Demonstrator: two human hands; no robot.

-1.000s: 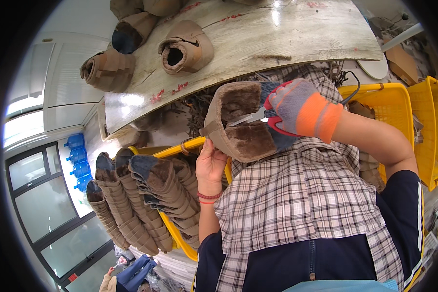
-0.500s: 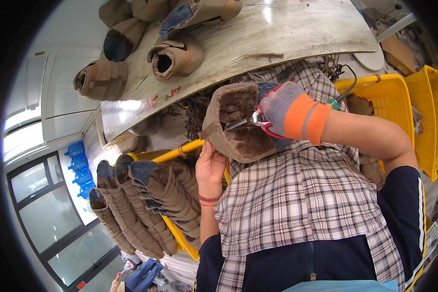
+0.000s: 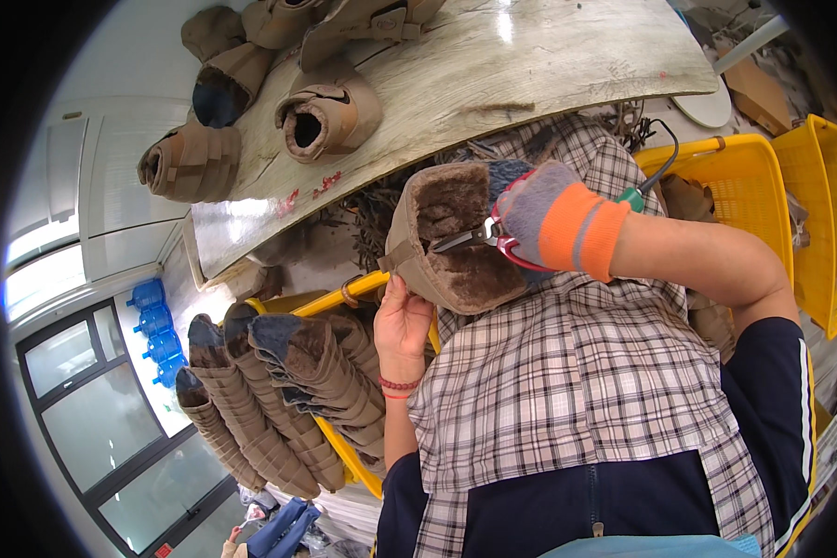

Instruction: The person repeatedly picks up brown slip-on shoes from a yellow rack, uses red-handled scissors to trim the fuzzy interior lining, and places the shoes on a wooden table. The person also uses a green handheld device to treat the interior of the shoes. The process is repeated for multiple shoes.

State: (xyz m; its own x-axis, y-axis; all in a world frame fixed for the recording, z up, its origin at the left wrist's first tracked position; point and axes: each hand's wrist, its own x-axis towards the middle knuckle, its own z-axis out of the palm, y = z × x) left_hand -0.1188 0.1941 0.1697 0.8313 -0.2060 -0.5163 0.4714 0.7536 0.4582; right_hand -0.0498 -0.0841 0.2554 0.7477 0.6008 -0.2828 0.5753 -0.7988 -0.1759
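A brown, plush-lined winter hat [image 3: 406,270] is held in front of my chest, its dark fuzzy inside facing up. My left hand [image 3: 401,314], bare with red beads at the wrist, pinches its outer edge near a small strap. In my right hand [image 3: 539,219], which wears a grey and orange glove, is a pair of red-handled scissors [image 3: 471,238]. The blades point left over the plush lining, and look nearly closed. Blue-grey fabric shows behind the gloved fingers. Whether the blade tips touch the lining I cannot tell.
A worn pale table [image 3: 530,56] carries several similar hats [image 3: 330,112]. Nested stacks of hats [image 3: 279,400] fill a yellow basket [image 3: 344,456] at my left. More yellow baskets [image 3: 739,177] stand at the right, near a green-handled tool [image 3: 631,198] with a black cord.
The view has shifted slightly. A hat at the table's far edge is turned differently, with its outer side and strap now showing. Both hands keep their hold, with little movement.
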